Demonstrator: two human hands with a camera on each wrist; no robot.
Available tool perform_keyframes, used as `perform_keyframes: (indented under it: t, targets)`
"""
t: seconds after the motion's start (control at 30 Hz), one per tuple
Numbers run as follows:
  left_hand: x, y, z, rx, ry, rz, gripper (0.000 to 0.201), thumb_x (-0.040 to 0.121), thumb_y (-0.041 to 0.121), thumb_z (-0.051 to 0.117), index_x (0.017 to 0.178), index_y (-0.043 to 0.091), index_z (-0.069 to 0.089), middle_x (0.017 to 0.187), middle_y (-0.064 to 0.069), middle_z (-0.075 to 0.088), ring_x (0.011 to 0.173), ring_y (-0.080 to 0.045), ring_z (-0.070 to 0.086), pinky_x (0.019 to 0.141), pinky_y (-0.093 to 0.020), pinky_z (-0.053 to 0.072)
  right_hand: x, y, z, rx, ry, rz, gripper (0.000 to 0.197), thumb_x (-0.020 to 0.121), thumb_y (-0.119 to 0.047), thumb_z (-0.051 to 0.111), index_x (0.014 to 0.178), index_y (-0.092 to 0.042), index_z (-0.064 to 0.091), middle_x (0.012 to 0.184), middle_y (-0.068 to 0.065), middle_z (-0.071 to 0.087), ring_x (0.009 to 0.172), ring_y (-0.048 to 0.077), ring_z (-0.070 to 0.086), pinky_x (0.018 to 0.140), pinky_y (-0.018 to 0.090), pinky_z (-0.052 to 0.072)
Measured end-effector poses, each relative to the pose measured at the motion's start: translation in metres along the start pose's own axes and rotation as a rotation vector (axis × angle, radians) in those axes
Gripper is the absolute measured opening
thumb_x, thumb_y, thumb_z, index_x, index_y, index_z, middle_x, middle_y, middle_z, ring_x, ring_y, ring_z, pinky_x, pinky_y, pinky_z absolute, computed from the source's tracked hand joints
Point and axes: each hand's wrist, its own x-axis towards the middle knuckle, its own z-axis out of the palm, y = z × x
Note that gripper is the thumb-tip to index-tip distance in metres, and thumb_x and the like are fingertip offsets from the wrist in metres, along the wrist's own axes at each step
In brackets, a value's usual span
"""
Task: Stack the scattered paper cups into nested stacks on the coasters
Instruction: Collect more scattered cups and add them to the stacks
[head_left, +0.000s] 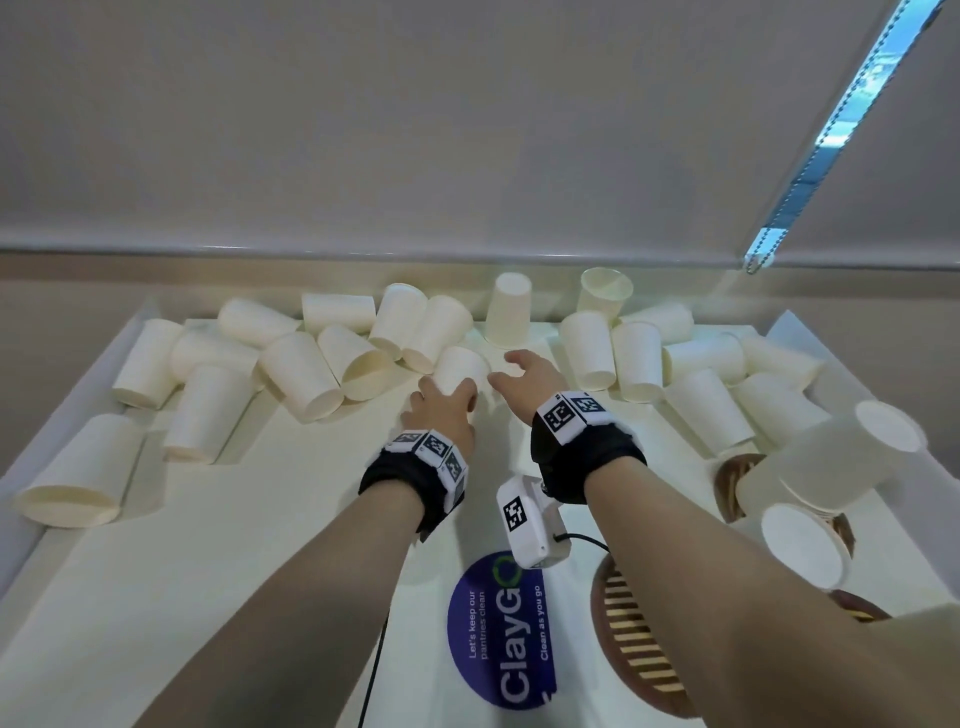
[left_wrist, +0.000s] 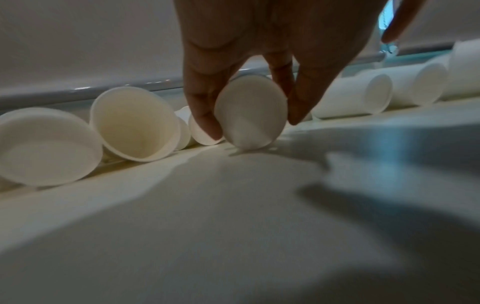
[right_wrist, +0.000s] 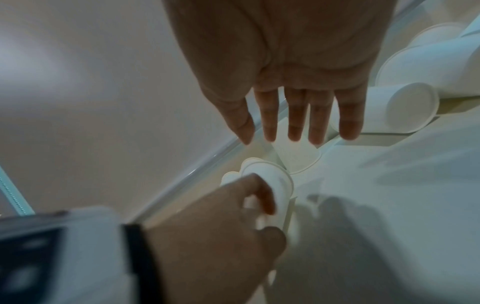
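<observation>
Left hand: I see my left hand (head_left: 441, 410) curled round one paper cup (head_left: 460, 369), thumb on one side and fingers on the other. In the left wrist view the fingers (left_wrist: 205, 115) pinch the cup's flat bottom end, and the cup (left_wrist: 250, 112) lies tipped on the tray.

Right hand: my right hand (head_left: 524, 371) is just to the right of the held cup, with its fingers (right_wrist: 296, 117) straight and spread. It holds nothing. I cannot tell if it touches the tray.

Held cup: it sits in the middle of the far half of the white tray (head_left: 291, 519), close to the far row of cups.

Scattered cups: lots of white cups lie on their sides to the left of the held cup (head_left: 301, 376) and to the right of it (head_left: 636, 361). One cup stands upside down (head_left: 509, 310) just behind the held cup. One cup stands tilted with its mouth up (head_left: 605, 291), farther right at the back.

Stack: a leaning stack of nested cups (head_left: 836, 457) is at the near right of the held cup, on a brown coaster (head_left: 727, 480).

Other coaster: a brown striped coaster (head_left: 636, 639) lies nearer to me, partly hidden under my right arm.

Sticker: a round blue sticker (head_left: 498, 634) is on the tray, nearer to me than the held cup.

Wrist bands: both wrists wear black bands with white marker blocks; the right one is here (head_left: 569, 410).
</observation>
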Motion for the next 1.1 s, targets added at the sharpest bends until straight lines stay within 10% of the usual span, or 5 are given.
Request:
perform_keyframes:
  t: [0.13, 0.33, 0.53, 0.63, 1.1]
  targets:
    - [-0.007, -0.013, -0.015, -0.157, 0.031, 0.209, 0.034, 0.079, 0.020, 0.059, 0.109, 0.016, 0.043, 0.120, -0.010, 0.040, 0.107, -0.029, 0.046, 0.082, -0.032, 0.036, 0.005, 0.002, 0.004, 0.040, -0.008, -0.002, 0.074, 0.088, -0.039, 0.057, 0.148, -0.014, 0.022, 0.151, 0.008, 0.031, 0.133, 0.027, 0.039, 0.104, 0.034, 0.034]
    - [0.007, -0.044, -0.040, -0.119, -0.006, 0.332, 0.073, 0.060, 0.066, 0.051, 0.119, 0.024, 0.048, 0.132, -0.005, 0.040, 0.117, -0.024, 0.044, 0.099, -0.037, 0.037, 0.012, 0.008, 0.005, 0.208, 0.116, 0.104, 0.038, 0.090, -0.021, 0.056, 0.124, -0.009, 0.048, 0.125, 0.011, 0.058, 0.108, 0.028, 0.057, 0.076, 0.024, 0.036]
    - [0.035, -0.071, -0.035, 0.382, 0.031, -0.123, 0.046, 0.087, 0.018, 0.050, 0.132, 0.020, 0.046, 0.157, -0.006, -0.001, 0.145, -0.030, -0.003, 0.114, -0.047, 0.014, 0.012, 0.013, 0.004, 0.345, 0.224, 0.116, 0.036, 0.094, -0.006, 0.041, 0.130, -0.009, 0.043, 0.113, 0.013, 0.061, 0.107, 0.029, 0.056, 0.077, 0.024, 0.035]
    - [0.037, -0.069, -0.032, 0.286, 0.078, -0.143, 0.050, 0.084, 0.012, 0.050, 0.133, 0.011, 0.043, 0.154, 0.000, 0.010, 0.139, -0.026, 0.016, 0.108, -0.043, 0.025, 0.012, 0.016, 0.005, 0.353, 0.223, 0.075, 0.040, 0.092, 0.001, 0.037, 0.129, -0.012, 0.047, 0.085, 0.003, 0.056, 0.087, 0.022, 0.049, 0.073, 0.023, 0.035]
    - [-0.056, -0.028, -0.096, -0.564, 0.333, -0.108, 0.062, 0.065, 0.045, 0.081, 0.110, 0.009, 0.057, 0.121, -0.005, 0.051, 0.113, -0.020, 0.051, 0.091, -0.028, 0.038, -0.064, 0.003, -0.021, 0.338, 0.346, -0.148, 0.040, 0.091, 0.001, 0.039, 0.125, -0.008, 0.057, 0.131, 0.009, 0.054, 0.122, 0.022, 0.050, 0.102, 0.024, 0.037]
